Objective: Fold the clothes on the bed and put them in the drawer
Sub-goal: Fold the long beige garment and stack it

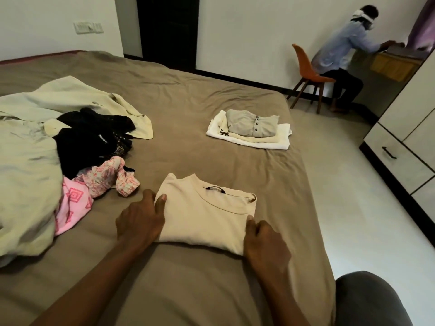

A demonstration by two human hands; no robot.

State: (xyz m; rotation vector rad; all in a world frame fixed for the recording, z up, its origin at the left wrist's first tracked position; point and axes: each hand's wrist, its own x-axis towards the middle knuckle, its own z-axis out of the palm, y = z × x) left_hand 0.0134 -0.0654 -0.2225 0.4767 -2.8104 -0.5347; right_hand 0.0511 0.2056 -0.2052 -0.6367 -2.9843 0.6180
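**A:** Where do we have the beige T-shirt (pixel 207 220)?

**B:** Folded flat on the bed (pixel 188 90), neckline away from us. Our left hand (pixel 141 220) pinches its left edge, thumb on top. Our right hand (pixel 266 245) grips its near right corner, fingers curled, thumb on the cloth.

**A:** And around the T-shirt?

**B:** Left of it we see the pink patterned garment (pixel 94 184) and the black garment (pixel 94 140), unfolded. Beyond it, rightward, the folded stack (pixel 249 130). Far right, the wardrobe drawer (pixel 395 158), closed.

Bare bed (pixel 188 156) lies open between the folded beige T-shirt (pixel 202 220) and the folded stack (pixel 251 130); a heap of unfolded clothes (pixel 82 142) crowds the left; open floor (pixel 353 208) runs right to the drawer (pixel 397 158).
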